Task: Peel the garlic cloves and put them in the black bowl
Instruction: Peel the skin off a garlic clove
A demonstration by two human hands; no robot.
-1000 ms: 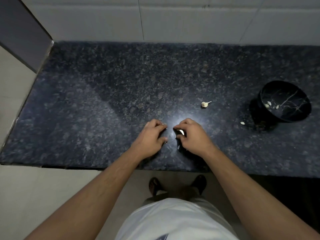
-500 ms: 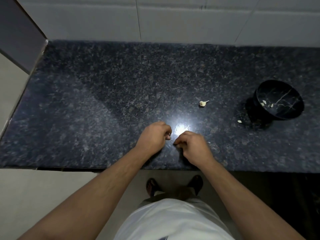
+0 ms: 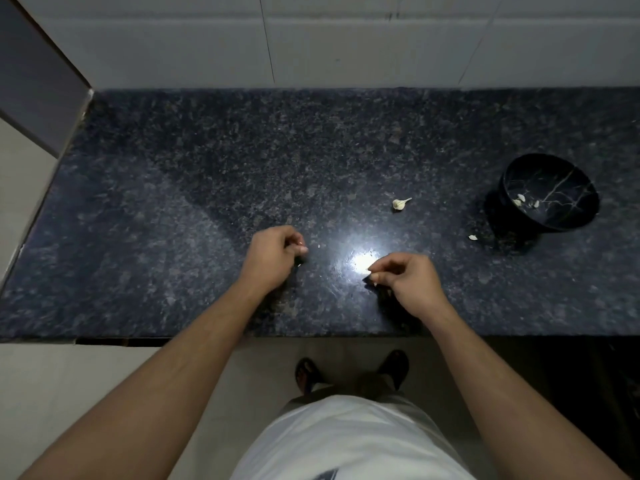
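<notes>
Both hands hover low over the near edge of the dark speckled counter, apart from each other, with a bright glare on the stone between them. The left hand has its fingers curled in toward the thumb; whether anything lies between the fingertips is too small and shadowed to make out. The right hand is also curled, and its thumb and forefinger seem to pinch a small pale bit, most likely a garlic clove or its skin; glare washes it out, so I cannot tell which.

Farther back on the counter, between the hands and the bowl, lies a loose garlic piece with a thin stem tip, touching nothing. The black bowl stands at the right, well apart from both hands, its inside veined with pale lines; a few pale cloves lie in it. A pale scrap rests on the counter just beside the bowl's base. The frame's edge cuts off the counter's right end.
</notes>
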